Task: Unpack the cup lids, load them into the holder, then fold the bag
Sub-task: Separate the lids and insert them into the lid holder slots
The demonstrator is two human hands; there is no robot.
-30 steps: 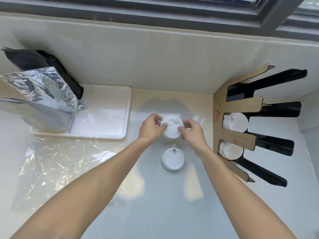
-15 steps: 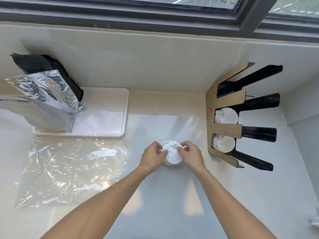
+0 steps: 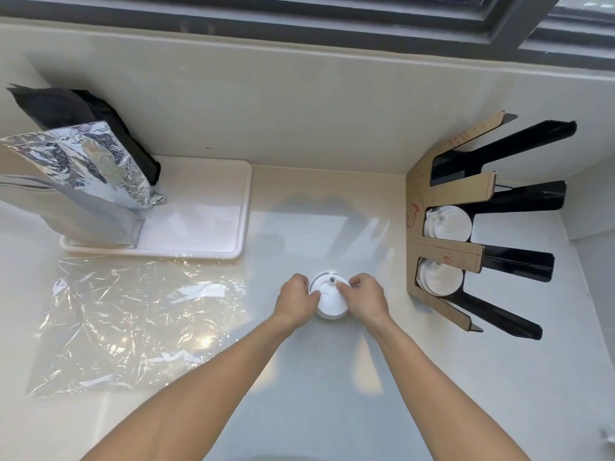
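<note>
Now that the raised lids have come down onto the one that lay alone on the worktop [image 3: 316, 410], a single stack of lids [image 3: 329, 299] sits between the left hand [image 3: 297, 300] and right hand [image 3: 365, 299], each grip pinching its rim. Likely next: carrying it to the holder [image 3: 442, 257], where 2 slots already hold lids. The bag [image 3: 133, 324] lies flat, unfolded.

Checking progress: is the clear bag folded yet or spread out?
Spread out. The clear bag lies flat and crinkled on the counter, with no fold visible.
</note>
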